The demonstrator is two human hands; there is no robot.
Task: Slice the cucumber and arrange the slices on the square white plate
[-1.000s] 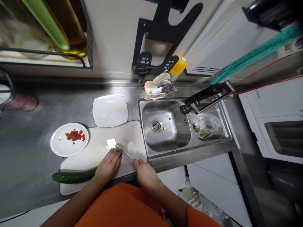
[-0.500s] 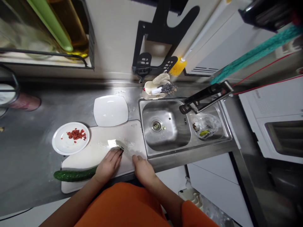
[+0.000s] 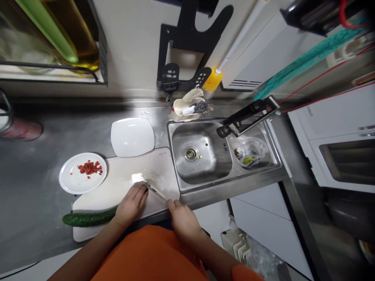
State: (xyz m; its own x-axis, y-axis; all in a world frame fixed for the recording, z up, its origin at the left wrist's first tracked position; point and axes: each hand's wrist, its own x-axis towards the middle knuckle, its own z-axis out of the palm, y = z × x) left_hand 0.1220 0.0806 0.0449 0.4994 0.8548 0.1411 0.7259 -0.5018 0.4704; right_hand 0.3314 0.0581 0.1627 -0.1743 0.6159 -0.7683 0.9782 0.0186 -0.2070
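Observation:
A white cutting board (image 3: pixel 117 175) lies on the counter with a wet, shiny patch on it. My right hand (image 3: pixel 183 218) is closed round the handle end of a knife (image 3: pixel 157 192), whose blade points up and left over the board. Beside the blade's tip, my left hand (image 3: pixel 132 205) presses its fingers together on the cucumber (image 3: pixel 90 217); the cucumber's right end is hidden beneath that hand. At the board's upper left a white plate (image 3: pixel 68 176) holds small red pieces. A bare white square dish (image 3: pixel 133 136) touches the board's top edge.
To the right is a steel double sink (image 3: pixel 205 164) with a faucet (image 3: pixel 249 117) over it and a plastic bag (image 3: pixel 252 150) in the smaller basin. A holder (image 3: pixel 177 111) with brushes stands behind. A pink can (image 3: pixel 26 129) is at far left.
The view has shifted slightly. My right hand has moved a little down and right relative to the board, and the knife blade now shows at a different angle. My left hand stays on the cucumber.

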